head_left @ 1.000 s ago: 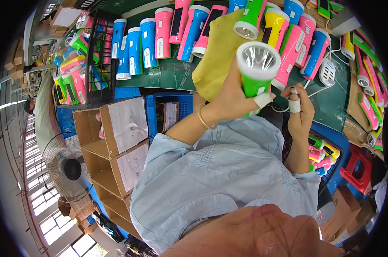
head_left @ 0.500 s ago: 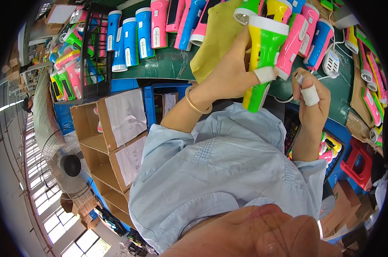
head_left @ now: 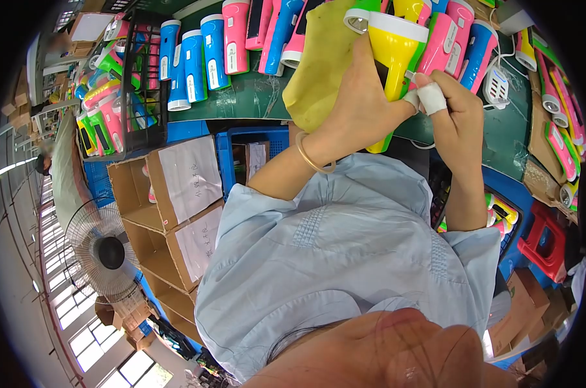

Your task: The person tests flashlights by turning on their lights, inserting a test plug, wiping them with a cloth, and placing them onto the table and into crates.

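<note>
My left hand is wrapped round a yellow and green flashlight with a white head, which points up and away from me. White tape covers the thumb. My right hand, also taped, pinches a small metal-tipped plug against the flashlight's right side. Whether the plug is inserted cannot be made out. Behind the left hand a yellow cloth lies on the green table. Pink flashlights and a blue one lie just beyond the right hand.
A white multi-port charger with cables sits at the right. Blue flashlights line the table's back left, beside a black wire basket. Cardboard compartments, a fan and a red stool stand lower down.
The flashlight has turned from showing its lens to showing its yellow side. My right hand has moved left with the plug, up to the flashlight.
</note>
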A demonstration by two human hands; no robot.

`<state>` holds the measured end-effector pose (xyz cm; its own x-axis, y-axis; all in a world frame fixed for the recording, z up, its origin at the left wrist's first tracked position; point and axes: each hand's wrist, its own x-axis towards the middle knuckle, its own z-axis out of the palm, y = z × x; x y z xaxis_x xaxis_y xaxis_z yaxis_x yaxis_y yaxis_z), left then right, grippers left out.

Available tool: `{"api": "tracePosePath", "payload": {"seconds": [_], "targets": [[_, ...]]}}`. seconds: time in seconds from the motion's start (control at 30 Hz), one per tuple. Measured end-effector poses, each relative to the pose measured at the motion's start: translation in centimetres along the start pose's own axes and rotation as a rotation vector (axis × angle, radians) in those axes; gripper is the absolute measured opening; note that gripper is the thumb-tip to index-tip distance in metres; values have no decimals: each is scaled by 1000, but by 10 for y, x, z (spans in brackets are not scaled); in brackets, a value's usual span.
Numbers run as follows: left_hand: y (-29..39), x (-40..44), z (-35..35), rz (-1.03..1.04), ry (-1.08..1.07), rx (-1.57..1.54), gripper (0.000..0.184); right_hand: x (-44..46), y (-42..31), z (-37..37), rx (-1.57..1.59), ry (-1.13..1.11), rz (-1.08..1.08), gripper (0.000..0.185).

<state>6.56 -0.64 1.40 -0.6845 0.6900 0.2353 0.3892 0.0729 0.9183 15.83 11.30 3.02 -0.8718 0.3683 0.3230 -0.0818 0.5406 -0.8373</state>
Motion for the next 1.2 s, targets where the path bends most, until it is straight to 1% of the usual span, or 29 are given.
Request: {"api": "tracePosePath", "payload": {"seconds": [0.03,0.13,0.17,0.27,0.3,0.33,0.4,0.43,0.53,0.6,0.63,0.73,0.8,0.83,0.87,0.9,0.93,0.97,1.0,1.03,1.07,1.1,1.13,1.17,1.2], "targets": [[0,1,0,13,-8,15,76,0,-2,1,-28,8,-13,13],[-1,0,4,106,82,70,64,1,-2,-1,-134,11,-80,12],[-2,-1,6,113,101,74,65,0,-2,-2,-172,10,-104,12],[-3,-1,11,148,147,106,69,1,-3,21,-298,271,-187,15],[-3,-1,12,171,156,131,71,0,-6,22,-286,270,-169,19],[-4,0,11,196,168,159,73,2,-5,20,-290,232,-178,19],[-8,0,4,215,104,244,85,0,1,16,-296,157,-185,18],[-9,1,2,229,73,286,91,0,1,16,-301,161,-181,18],[-7,2,4,203,121,231,91,-3,1,20,-321,190,-157,18],[-6,0,9,115,64,136,89,-1,1,26,-331,237,-127,18],[-6,0,9,77,35,90,89,-1,1,26,-309,213,-119,16],[-11,4,6,165,74,176,81,-2,1,21,-247,168,-121,10],[-30,20,-4,187,90,53,73,-9,-1,12,-224,187,-170,8],[-17,28,-15,200,110,-10,69,-14,-3,5,-167,270,-188,19],[2,24,-34,-176,117,-413,53,-16,-14,-1,-59,322,-136,26],[19,27,-36,-303,172,-564,45,-16,-15,-6,-71,313,-148,28],[20,25,-36,-322,159,-673,43,-15,-12,-8,-84,308,-162,31],[21,24,-36,-344,148,-782,42,-14,-9,-3,22,237,-98,31],[11,16,-29,-261,70,-851,39,-11,-3,4,124,165,-32,30],[5,16,-23,-157,-15,-913,41,-4,1,8,225,105,16,30],[4,19,-15,22,74,-922,37,1,-1,10,312,-71,65,34],[0,24,-12,87,127,-821,33,-1,1,13,375,-158,207,40],[-2,28,-11,150,183,-719,32,-1,2,14,406,-181,227,40],[1,27,-11,3,169,-908,36,1,2,15,436,-208,244,41],[22,29,-14,-148,156,-1094,43,2,2,16,468,-238,261,41]]}}
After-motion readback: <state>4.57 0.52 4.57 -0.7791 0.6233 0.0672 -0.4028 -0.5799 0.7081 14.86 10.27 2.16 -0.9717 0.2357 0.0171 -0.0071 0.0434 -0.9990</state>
